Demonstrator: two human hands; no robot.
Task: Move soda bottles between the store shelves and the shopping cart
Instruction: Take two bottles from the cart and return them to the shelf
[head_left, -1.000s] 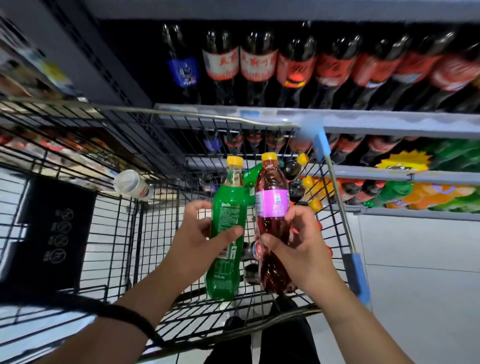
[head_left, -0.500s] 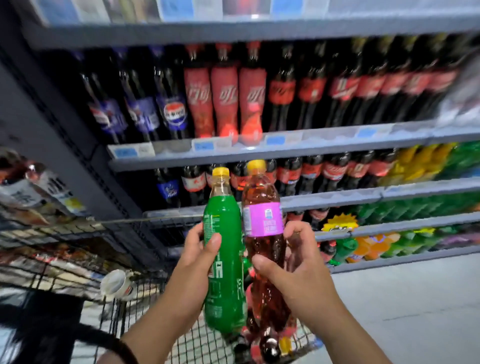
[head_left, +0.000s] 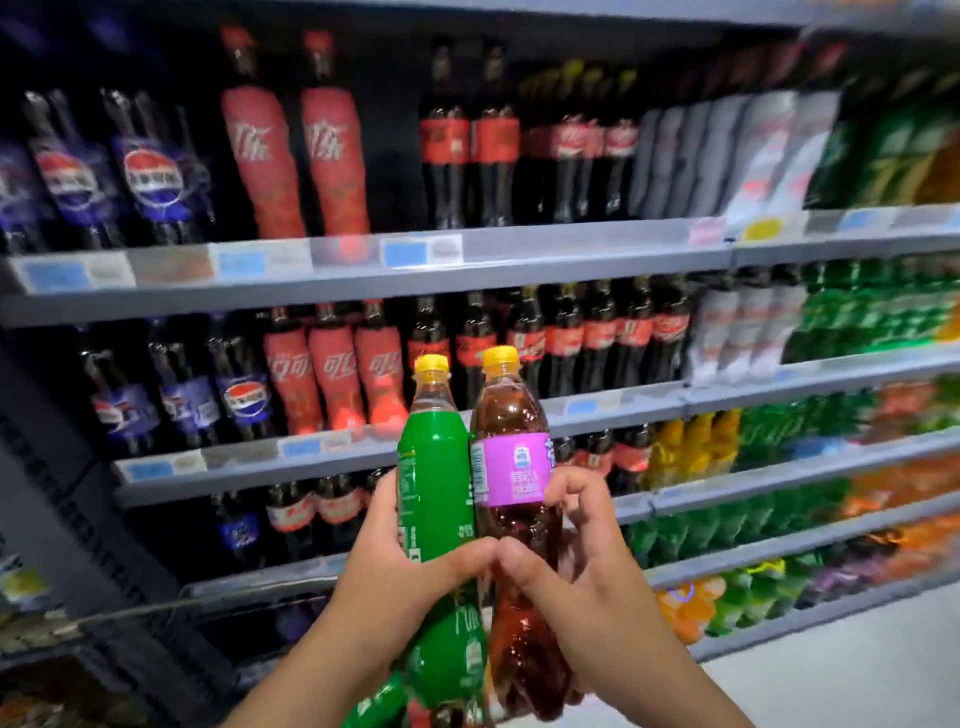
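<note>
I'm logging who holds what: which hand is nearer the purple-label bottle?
Right. The right hand grips the purple-label bottle around its middle. The left hand is just beside it, gripping the green bottle held alongside.

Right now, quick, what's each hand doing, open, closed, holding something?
Left hand: closed, gripping the green soda bottle around its middle.
Right hand: closed, gripping the reddish-brown bottle with the purple label.

We see grey shelves (head_left: 467, 270) in tiers, price tags (head_left: 421, 249) along their edges, carrying upright rows of blue-labelled bottles (head_left: 150, 176) at left, red-labelled bottles (head_left: 467, 140) midway, and white bottles (head_left: 748, 156) and green bottles (head_left: 878, 312) at right.
</note>
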